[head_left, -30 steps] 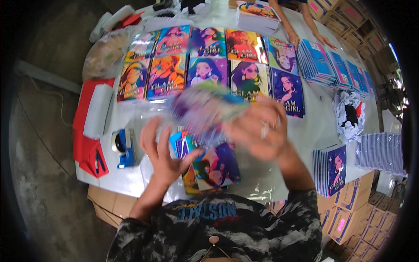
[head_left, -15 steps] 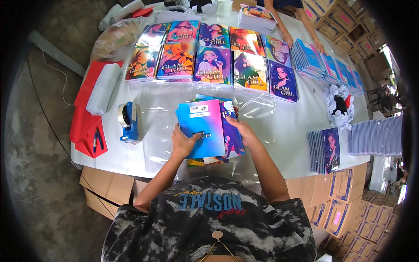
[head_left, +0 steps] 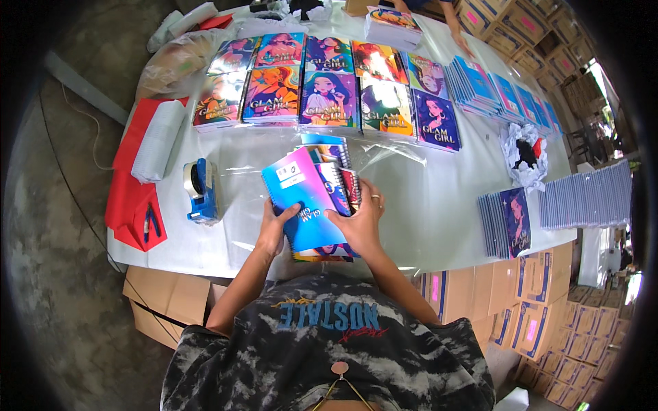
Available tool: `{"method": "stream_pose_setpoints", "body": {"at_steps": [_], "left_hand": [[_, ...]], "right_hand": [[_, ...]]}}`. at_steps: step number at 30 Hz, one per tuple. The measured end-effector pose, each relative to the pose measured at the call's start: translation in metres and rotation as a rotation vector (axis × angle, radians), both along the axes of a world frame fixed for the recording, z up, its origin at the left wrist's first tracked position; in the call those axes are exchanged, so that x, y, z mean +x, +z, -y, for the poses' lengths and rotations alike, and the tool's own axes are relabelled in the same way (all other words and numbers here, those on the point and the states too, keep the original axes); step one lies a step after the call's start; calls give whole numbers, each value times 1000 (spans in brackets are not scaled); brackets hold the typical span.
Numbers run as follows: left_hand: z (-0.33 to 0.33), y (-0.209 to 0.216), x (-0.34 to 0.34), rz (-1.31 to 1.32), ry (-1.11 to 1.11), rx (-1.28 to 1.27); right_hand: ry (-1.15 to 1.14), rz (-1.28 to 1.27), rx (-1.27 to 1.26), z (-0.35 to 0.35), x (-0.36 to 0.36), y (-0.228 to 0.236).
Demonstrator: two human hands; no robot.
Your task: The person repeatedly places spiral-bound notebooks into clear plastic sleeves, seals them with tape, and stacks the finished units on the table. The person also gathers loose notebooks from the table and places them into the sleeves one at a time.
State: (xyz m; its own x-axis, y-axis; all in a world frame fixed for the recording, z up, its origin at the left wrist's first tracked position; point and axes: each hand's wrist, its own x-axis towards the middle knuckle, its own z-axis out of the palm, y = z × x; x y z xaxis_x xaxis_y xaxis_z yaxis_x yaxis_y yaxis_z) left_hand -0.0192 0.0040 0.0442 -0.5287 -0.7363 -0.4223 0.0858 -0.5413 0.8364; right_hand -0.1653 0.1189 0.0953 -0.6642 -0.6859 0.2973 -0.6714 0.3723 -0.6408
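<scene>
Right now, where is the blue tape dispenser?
In the head view, the blue tape dispenser sits on the left side of the white table, between the pens on the red material and the notebooks that the left hand grips.

Left fingers [head_left: 288,212] and right fingers [head_left: 371,195] holding spiral notebooks [head_left: 308,197], tape dispenser [head_left: 199,194] at left, white table [head_left: 442,212]

From my head, a fisheye camera looks steeply down over my T-shirt [head_left: 274,363] onto the bench [head_left: 425,198]. My left hand [head_left: 273,231] and right hand [head_left: 362,222] sit close below, near mid-view.
</scene>
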Motion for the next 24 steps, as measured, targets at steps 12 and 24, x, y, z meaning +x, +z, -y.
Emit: {"method": "stream_pose_setpoints", "body": {"at_steps": [12, 24], "left_hand": [[-21, 45, 18, -244, -72, -217], [-19, 31, -8, -308, -174, -613]], "right_hand": [[465, 873, -592, -61, -2, -7], [381, 712, -603, -40, -34, -23]]}}
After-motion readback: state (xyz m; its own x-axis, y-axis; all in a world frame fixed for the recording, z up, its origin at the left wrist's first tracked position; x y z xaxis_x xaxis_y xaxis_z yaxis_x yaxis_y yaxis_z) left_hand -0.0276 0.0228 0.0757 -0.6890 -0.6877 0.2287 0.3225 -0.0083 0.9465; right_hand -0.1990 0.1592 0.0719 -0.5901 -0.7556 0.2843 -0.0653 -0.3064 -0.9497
